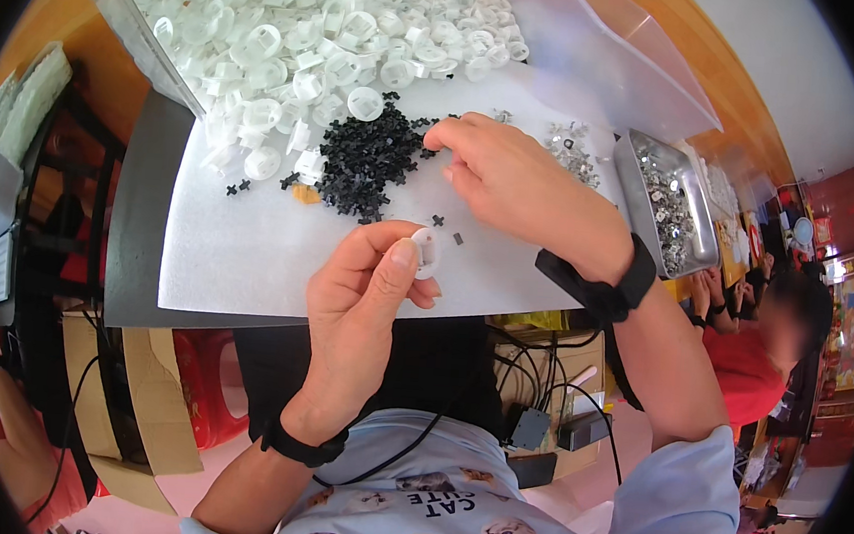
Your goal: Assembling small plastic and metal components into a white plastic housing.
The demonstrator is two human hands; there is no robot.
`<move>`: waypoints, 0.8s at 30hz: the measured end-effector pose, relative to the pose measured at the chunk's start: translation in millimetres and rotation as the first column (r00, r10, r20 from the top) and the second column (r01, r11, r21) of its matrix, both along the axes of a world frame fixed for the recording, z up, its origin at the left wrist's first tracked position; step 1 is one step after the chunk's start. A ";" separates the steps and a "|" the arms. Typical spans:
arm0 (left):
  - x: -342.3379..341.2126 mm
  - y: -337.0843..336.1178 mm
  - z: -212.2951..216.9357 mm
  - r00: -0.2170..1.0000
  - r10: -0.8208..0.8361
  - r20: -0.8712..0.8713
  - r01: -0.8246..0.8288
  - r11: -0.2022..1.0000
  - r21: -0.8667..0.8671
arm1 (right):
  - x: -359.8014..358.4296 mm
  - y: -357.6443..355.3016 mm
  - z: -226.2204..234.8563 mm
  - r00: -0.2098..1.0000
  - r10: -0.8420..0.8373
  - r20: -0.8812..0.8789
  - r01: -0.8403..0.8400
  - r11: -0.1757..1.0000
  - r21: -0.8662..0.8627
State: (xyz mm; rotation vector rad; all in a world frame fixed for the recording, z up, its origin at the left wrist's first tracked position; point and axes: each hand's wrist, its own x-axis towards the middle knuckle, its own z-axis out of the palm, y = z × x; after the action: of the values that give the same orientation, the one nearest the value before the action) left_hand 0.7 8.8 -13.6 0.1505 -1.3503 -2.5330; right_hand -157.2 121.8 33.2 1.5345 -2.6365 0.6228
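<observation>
Between thumb and fingers my left hand (360, 287) pinches a round white plastic part (426, 254), held upright near the front of the white sheet (236, 272). My right hand (514, 179) is at the right edge of a heap of small black cross-shaped pieces (367, 157). Its thumb and index finger are bent together beside the black pieces; whether one is between them I cannot make out. Two loose dark bits, a black cross (438, 221) and a small grey piece (458, 238), lie just beyond the white part.
A large pile of white round parts (315, 32) covers the back, bounded by clear plastic panels (614, 56). Small metal pieces (572, 150) lie right of my hand, beside a metal tray (698, 203) of similar pieces. Co-workers sit at both sides; cables (544, 372) hang below the table.
</observation>
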 end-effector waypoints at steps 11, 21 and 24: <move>-1.2 -3.2 1.1 0.998 -0.050 0.034 0.049 0.999 0.014 | -2.2 -5.4 3.2 0.999 -0.008 0.052 0.003 0.995 0.097; -0.2 -4.0 1.1 0.997 -0.051 0.049 0.050 0.998 0.040 | -6.0 -0.3 -4.7 0.998 0.041 0.040 -0.044 0.995 0.086; 0.1 -3.8 5.4 0.996 -0.040 0.074 0.034 0.996 0.079 | -3.7 -8.0 -7.4 0.999 0.027 0.020 -0.029 0.996 0.087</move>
State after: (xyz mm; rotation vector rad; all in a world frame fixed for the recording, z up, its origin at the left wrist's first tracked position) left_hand 0.8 4.9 -8.2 0.2409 -1.2933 -2.6368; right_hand -160.9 113.7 25.8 1.5982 -2.6941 0.5331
